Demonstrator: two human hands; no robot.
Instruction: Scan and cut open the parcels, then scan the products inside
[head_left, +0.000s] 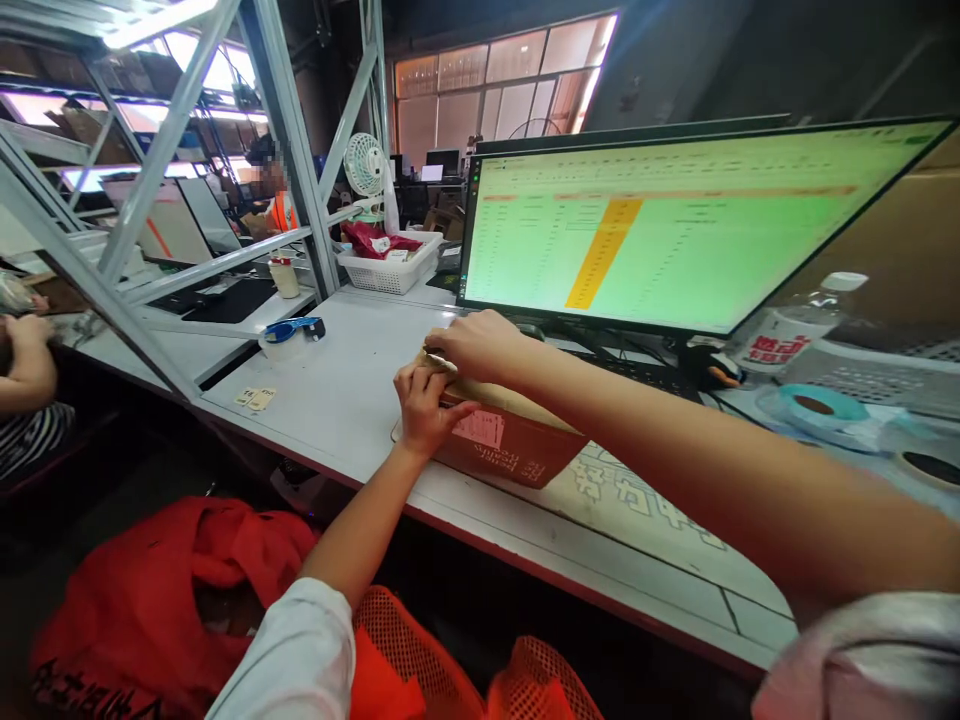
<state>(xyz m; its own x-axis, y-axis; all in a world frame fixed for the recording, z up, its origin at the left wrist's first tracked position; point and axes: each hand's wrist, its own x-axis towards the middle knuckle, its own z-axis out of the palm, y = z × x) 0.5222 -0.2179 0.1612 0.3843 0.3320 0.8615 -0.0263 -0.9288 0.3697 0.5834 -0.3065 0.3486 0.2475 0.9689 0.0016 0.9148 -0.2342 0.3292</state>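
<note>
A reddish-brown cardboard box (pixel 517 462) with a pink label and white lettering stands on the white table near its front edge. My left hand (pixel 424 405) is closed round the box's left end, with its thumb along the labelled side. Over the top of that same end, my right hand (pixel 480 345) has its fingers curled down on the edge of a light-brown flap. Its forearm passes above the box and hides part of the top. The inside of the box cannot be seen.
A monitor (pixel 660 230) stands behind the box, with a keyboard (pixel 637 375) below it. Blue-handled tape dispenser (pixel 291 335) and small paper tags (pixel 256 398) lie left. A white basket (pixel 394 265), bottle (pixel 795 325) and tape rolls (pixel 817 405) are around. Another person's arm (pixel 30 365) shows far left.
</note>
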